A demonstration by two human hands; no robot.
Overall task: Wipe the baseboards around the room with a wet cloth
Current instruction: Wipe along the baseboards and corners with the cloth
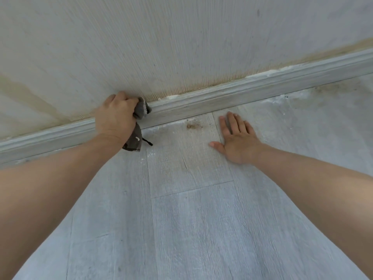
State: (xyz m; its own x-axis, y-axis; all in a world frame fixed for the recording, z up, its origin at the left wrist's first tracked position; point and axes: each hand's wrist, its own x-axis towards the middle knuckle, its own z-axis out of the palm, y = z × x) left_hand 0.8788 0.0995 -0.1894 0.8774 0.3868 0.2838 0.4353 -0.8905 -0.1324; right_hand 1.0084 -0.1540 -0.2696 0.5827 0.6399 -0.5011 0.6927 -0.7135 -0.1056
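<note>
Grey cloth point(139, 118) sat bunched in the left hand point(116, 118), fingers clamped round it against the baseboard point(222, 96); the right hand point(237, 138) lay flat, fingers spread, on the floor point(191, 219). The trailing end risked dragging the brown dirt point(192, 125) about.

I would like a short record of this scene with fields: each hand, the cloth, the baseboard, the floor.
left hand: grips the cloth against the baseboard
right hand: flat on the floor, fingers straight
cloth: dark grey, bunched, lower part hangs down
baseboard: pale grey, white residue along its top edge
floor: grey planks, brown spot near the baseboard
</note>
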